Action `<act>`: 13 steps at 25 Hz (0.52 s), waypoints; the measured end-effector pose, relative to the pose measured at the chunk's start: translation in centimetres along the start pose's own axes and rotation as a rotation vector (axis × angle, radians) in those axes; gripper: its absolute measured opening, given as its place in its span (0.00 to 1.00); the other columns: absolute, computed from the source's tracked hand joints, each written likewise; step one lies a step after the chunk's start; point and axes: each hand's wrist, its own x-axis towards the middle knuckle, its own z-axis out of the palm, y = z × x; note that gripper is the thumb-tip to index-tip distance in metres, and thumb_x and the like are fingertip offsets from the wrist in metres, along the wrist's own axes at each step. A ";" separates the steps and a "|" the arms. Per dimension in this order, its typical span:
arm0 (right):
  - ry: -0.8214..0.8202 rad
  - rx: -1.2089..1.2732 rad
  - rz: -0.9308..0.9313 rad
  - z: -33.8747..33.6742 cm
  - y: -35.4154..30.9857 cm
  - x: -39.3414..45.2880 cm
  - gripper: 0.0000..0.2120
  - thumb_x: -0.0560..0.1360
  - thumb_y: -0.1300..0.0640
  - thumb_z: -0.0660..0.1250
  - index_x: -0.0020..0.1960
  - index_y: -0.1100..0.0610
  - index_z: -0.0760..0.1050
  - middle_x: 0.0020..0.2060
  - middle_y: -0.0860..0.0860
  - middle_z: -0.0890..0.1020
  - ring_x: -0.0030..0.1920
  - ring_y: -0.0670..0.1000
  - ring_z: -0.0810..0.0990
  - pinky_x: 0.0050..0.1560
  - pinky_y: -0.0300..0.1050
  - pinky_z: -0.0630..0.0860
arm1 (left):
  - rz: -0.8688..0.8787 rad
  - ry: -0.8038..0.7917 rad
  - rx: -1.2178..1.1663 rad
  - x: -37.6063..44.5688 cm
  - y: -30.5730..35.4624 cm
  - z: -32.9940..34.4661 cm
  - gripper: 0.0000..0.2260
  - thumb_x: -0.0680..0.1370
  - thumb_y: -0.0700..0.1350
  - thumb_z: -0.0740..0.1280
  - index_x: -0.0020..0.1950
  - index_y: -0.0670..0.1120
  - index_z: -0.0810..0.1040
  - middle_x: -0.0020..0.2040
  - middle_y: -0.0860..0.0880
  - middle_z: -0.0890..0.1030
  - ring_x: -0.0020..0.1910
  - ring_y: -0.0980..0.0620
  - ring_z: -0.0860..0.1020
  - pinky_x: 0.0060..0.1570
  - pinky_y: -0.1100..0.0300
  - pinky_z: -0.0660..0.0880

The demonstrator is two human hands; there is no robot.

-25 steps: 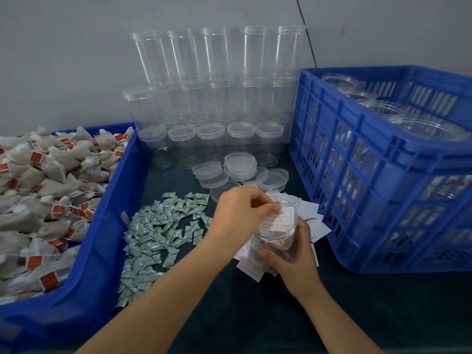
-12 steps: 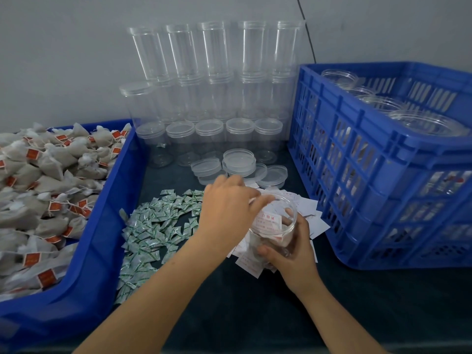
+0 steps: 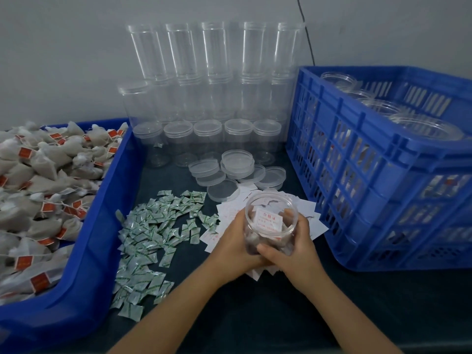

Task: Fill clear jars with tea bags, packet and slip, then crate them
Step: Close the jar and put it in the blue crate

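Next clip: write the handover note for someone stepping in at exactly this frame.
Left hand and right hand both grip the open jar.
Inside: tea bags, with a slip on top; a packet can't be made out.
Loose lids lie just behind it; the crate at right already holds capped jars.
Left: confirm the packet, put on a lid, crate the jar, then start on the empty jars.

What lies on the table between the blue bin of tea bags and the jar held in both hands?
In the head view, a scatter of small green-and-white packets lies between the bin and the jar.
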 end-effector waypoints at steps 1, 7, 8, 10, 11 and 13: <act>-0.013 -0.070 0.024 -0.5 -1.3 -0.1 0.40 0.65 0.55 0.80 0.69 0.42 0.60 0.64 0.38 0.70 0.65 0.33 0.71 0.54 0.24 0.71 | 0.011 0.018 -0.031 0.1 0.1 0.2 0.38 0.62 0.42 0.79 0.64 0.62 0.63 0.58 0.70 0.74 0.61 0.66 0.72 0.53 0.73 0.71; -0.152 -0.626 -0.079 -4.1 -13.2 1.2 0.63 0.55 0.23 0.69 0.79 0.40 0.41 0.76 0.38 0.59 0.70 0.36 0.63 0.62 0.33 0.62 | 0.182 0.083 -0.038 -0.5 5.6 -1.3 0.35 0.63 0.42 0.80 0.52 0.75 0.67 0.51 0.66 0.79 0.49 0.67 0.79 0.42 0.76 0.73; -0.204 -0.724 -0.114 -4.6 -15.7 1.5 0.60 0.57 0.26 0.69 0.79 0.38 0.40 0.75 0.38 0.60 0.68 0.35 0.63 0.58 0.31 0.61 | 0.208 0.074 -0.038 -0.4 7.0 -1.8 0.34 0.63 0.42 0.80 0.50 0.75 0.68 0.50 0.64 0.79 0.48 0.65 0.79 0.41 0.74 0.74; -0.293 -0.978 -0.151 -5.4 -21.3 2.0 0.52 0.59 0.28 0.68 0.76 0.32 0.47 0.70 0.36 0.66 0.59 0.31 0.68 0.51 0.28 0.61 | 0.255 0.046 -0.036 0.1 10.1 -2.5 0.32 0.62 0.44 0.80 0.50 0.73 0.68 0.50 0.63 0.80 0.47 0.64 0.80 0.41 0.74 0.74; -0.327 -1.080 -0.129 -5.8 -24.1 2.4 0.49 0.56 0.27 0.68 0.74 0.27 0.51 0.64 0.34 0.69 0.52 0.31 0.71 0.47 0.29 0.63 | 0.278 0.028 -0.044 0.6 11.6 -2.7 0.31 0.62 0.45 0.80 0.53 0.70 0.69 0.50 0.63 0.80 0.47 0.64 0.80 0.41 0.74 0.74; -0.301 -1.199 -0.106 -6.4 -29.4 3.1 0.45 0.49 0.25 0.68 0.66 0.21 0.60 0.53 0.32 0.74 0.44 0.35 0.76 0.42 0.34 0.68 | 0.300 -0.003 -0.061 2.3 14.2 -2.6 0.32 0.62 0.49 0.80 0.61 0.58 0.69 0.50 0.62 0.80 0.47 0.64 0.80 0.41 0.72 0.76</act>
